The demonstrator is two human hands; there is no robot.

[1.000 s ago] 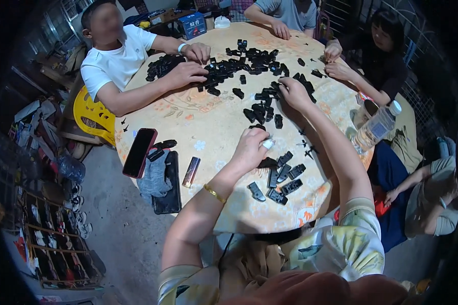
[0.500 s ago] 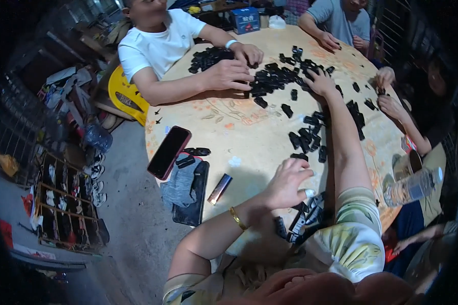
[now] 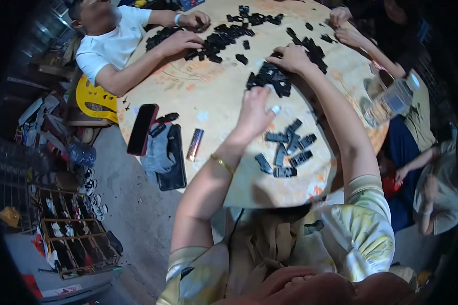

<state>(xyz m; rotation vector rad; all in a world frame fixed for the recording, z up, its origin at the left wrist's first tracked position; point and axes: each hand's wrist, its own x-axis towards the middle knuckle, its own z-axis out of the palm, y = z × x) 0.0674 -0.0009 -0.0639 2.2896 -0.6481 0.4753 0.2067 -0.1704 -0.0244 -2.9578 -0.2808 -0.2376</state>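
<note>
Small black plastic clip-like pieces (image 3: 272,79) form a pile on the round table between my hands. My right hand (image 3: 292,57) lies along the pile's far right edge, fingers stretched and touching it. At its near side is my left hand (image 3: 255,112), thumb apart and fingertips against the pieces. A white covering shows on the left thumb, and a gold bracelet (image 3: 222,163) circles that wrist. Closer to me, several loose black pieces (image 3: 288,145) lie scattered on the cloth. Neither hand shows a piece gripped in it.
A phone (image 3: 143,129), a grey cloth (image 3: 158,152), a dark flat case (image 3: 174,165) and a shiny small tube (image 3: 194,145) lie at left. A clear bottle (image 3: 389,103) stands right. Across the table, a person in white (image 3: 104,53) handles another black heap (image 3: 224,40); another person's hands work at right.
My right hand has come nearer, and a pile of pieces now sits between my hands, apart from the far heap. My left hand has moved forward off the near pieces. The view has shifted.
</note>
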